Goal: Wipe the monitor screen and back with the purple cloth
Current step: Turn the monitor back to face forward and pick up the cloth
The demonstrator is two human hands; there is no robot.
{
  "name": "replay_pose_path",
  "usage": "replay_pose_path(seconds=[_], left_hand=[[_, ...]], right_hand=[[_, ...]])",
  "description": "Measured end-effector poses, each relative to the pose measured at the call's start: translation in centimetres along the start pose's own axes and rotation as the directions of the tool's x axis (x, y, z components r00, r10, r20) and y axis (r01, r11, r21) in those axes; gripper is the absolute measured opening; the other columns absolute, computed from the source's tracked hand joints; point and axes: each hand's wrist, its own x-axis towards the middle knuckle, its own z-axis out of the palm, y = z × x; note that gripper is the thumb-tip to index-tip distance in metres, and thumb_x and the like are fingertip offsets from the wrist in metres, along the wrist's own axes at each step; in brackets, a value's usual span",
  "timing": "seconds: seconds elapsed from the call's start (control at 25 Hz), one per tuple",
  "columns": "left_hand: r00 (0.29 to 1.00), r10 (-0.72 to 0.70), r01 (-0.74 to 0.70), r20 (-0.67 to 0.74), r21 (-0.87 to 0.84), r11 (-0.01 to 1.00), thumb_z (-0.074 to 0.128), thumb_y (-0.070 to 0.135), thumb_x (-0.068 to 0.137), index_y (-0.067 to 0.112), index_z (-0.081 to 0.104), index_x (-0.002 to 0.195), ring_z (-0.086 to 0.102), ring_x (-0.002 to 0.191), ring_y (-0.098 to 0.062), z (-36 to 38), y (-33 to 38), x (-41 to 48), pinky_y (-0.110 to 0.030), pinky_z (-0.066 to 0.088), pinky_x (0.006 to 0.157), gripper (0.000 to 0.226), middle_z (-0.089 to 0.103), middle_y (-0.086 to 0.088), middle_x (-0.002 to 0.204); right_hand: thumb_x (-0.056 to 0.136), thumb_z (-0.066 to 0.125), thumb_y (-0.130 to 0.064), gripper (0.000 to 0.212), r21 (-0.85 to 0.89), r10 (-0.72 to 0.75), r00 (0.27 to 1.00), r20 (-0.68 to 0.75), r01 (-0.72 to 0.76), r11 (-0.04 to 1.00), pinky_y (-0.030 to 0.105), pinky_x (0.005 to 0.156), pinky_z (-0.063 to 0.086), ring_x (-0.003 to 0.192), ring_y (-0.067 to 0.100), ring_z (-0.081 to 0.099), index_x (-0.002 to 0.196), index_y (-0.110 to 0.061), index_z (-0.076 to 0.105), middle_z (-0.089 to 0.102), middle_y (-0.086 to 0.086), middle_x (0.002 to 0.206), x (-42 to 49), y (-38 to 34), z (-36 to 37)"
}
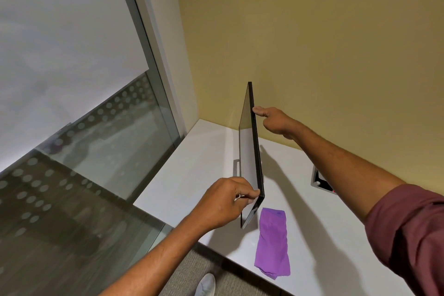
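Note:
A thin black monitor (247, 149) stands on the white desk, turned so I see it almost edge-on with its dark screen facing left. My left hand (223, 202) grips the monitor's near lower corner, thumb on the edge. My right hand (274, 120) holds the top edge further back, its thumb on the rim and its fingers behind the panel. The purple cloth (272, 240) lies flat on the desk just right of the monitor's near corner, touched by neither hand.
The white desk (199, 158) fits into a corner between a yellow wall and a glass partition (101, 127) on the left. A cable port (322, 181) is set in the desk at right. A shoe (205, 285) shows on the carpet below the desk edge.

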Motion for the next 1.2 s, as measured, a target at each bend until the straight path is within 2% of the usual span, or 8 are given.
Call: replay_pose_path(seconds=[0.2, 0.44, 0.56, 0.68, 0.84, 1.04, 1.2], left_hand=[[0.999, 0.030, -0.030, 0.019, 0.005, 1.000, 0.072, 0.013, 0.100, 0.026, 0.082, 0.123, 0.071, 0.102, -0.003, 1.4, 0.5, 1.0, -0.031, 0.059, 0.092, 0.028, 0.075, 0.014, 0.113], [0.998, 0.062, -0.062, 0.002, -0.019, 0.998, 0.065, 0.013, 0.103, 0.028, 0.079, 0.128, 0.070, 0.104, -0.003, 3.1, 0.7, 2.3, -0.030, 0.060, 0.090, 0.033, 0.075, 0.014, 0.116], [0.997, 0.082, -0.082, 0.002, -0.010, 0.997, 0.063, 0.010, 0.103, 0.028, 0.074, 0.136, 0.070, 0.105, -0.006, 4.3, 1.2, 2.7, -0.032, 0.060, 0.093, 0.039, 0.073, 0.013, 0.120], [0.997, 0.082, -0.082, 0.007, -0.009, 0.997, 0.061, 0.009, 0.103, 0.028, 0.071, 0.140, 0.071, 0.106, -0.010, 5.3, 1.6, 3.2, -0.036, 0.061, 0.094, 0.042, 0.071, 0.010, 0.124], [0.996, 0.085, -0.086, 0.016, 0.027, 0.996, 0.058, 0.014, 0.105, 0.029, 0.068, 0.143, 0.070, 0.104, -0.010, 5.9, 2.6, 3.9, -0.037, 0.061, 0.091, 0.043, 0.069, 0.011, 0.124], [0.996, 0.093, -0.092, -0.009, 0.055, 0.994, 0.058, 0.020, 0.104, 0.029, 0.067, 0.144, 0.070, 0.104, -0.012, 6.5, 3.1, 4.7, -0.037, 0.060, 0.091, 0.042, 0.070, 0.011, 0.124], [0.995, 0.096, -0.096, -0.007, 0.065, 0.993, 0.057, 0.016, 0.102, 0.029, 0.068, 0.143, 0.068, 0.100, -0.009, 6.2, 2.7, 4.4, -0.033, 0.060, 0.087, 0.044, 0.072, 0.011, 0.118]], right_hand=[[0.084, 0.022, 0.024, 0.090, 0.065, 0.031, 0.999, -0.016, -0.030, 0.997, 0.033, 0.131, 0.014, 0.162, 0.016, 0.023, 0.162, -0.015, 0.045, 0.035, -0.003, 0.171, 0.4, -0.9, 0.3], [0.085, 0.031, 0.024, 0.085, 0.078, 0.052, 0.999, 0.010, -0.052, 0.996, 0.034, 0.129, 0.020, 0.160, 0.018, 0.029, 0.159, -0.013, 0.050, 0.039, -0.001, 0.170, 1.2, -2.2, 0.4], [0.094, 0.034, 0.016, 0.073, 0.080, 0.056, 0.998, 0.018, -0.058, 0.995, 0.035, 0.126, 0.025, 0.153, 0.022, 0.041, 0.158, -0.013, 0.052, 0.045, 0.002, 0.166, 1.4, -2.9, 0.2], [0.103, 0.045, 0.005, 0.055, 0.100, 0.056, 0.998, 0.032, -0.059, 0.993, 0.034, 0.120, 0.028, 0.140, 0.019, 0.048, 0.154, -0.011, 0.055, 0.060, 0.004, 0.148, 1.5, -3.3, 0.1], [0.101, 0.061, -0.002, 0.057, 0.136, 0.037, 0.998, 0.042, -0.042, 0.990, 0.035, 0.127, 0.023, 0.156, 0.021, 0.038, 0.157, -0.011, 0.052, 0.048, 0.001, 0.164, 2.2, -3.3, 0.3], [0.104, 0.066, -0.014, 0.060, 0.171, 0.006, 0.998, 0.056, -0.015, 0.985, 0.038, 0.128, 0.025, 0.157, 0.023, 0.037, 0.161, -0.014, 0.046, 0.043, 0.002, 0.168, 2.2, -2.8, 0.5], [0.104, 0.070, -0.023, 0.069, 0.251, -0.015, 0.998, 0.062, -0.001, 0.968, 0.031, 0.123, 0.024, 0.158, 0.020, 0.034, 0.165, -0.017, 0.039, 0.038, 0.000, 0.171, 1.0, -1.8, 1.2]])
